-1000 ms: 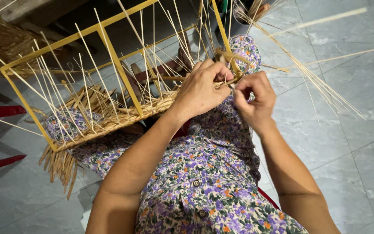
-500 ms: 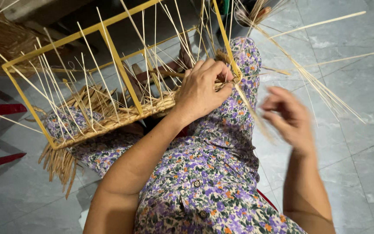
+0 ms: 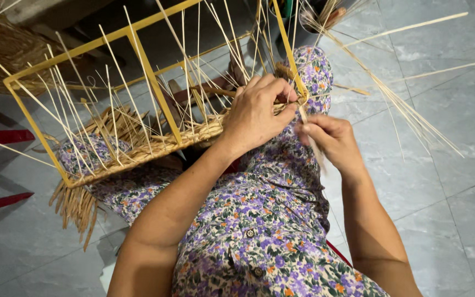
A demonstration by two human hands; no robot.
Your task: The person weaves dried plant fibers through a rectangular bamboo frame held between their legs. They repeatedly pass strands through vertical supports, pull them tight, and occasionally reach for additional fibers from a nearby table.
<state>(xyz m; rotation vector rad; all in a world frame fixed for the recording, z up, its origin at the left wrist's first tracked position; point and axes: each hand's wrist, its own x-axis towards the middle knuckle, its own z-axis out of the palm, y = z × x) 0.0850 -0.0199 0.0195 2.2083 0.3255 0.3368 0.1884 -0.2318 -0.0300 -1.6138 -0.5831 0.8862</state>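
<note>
In the head view, a single rectangular yellow metal frame (image 3: 138,60) lies tilted across the person's lap, its long axis running from lower left to upper right, with many thin pale reed stakes (image 3: 114,104) standing up from a woven straw band (image 3: 155,146) along its near edge; the stakes are too many and too crossed to count. Two hands work at the frame's right corner. The left hand (image 3: 257,113) is curled closed over the band's end, fingers pressing the weave against the frame. The right hand (image 3: 331,140) pinches one flat pale straw strand (image 3: 309,129) between thumb and fingertips, the strand pointing up toward the corner. Half a second ago the right hand was swung out, well apart from the frame; it now sits just beside the left. A bundle of loose pale reeds (image 3: 397,102) fans over the grey tile floor (image 3: 457,181).
</note>
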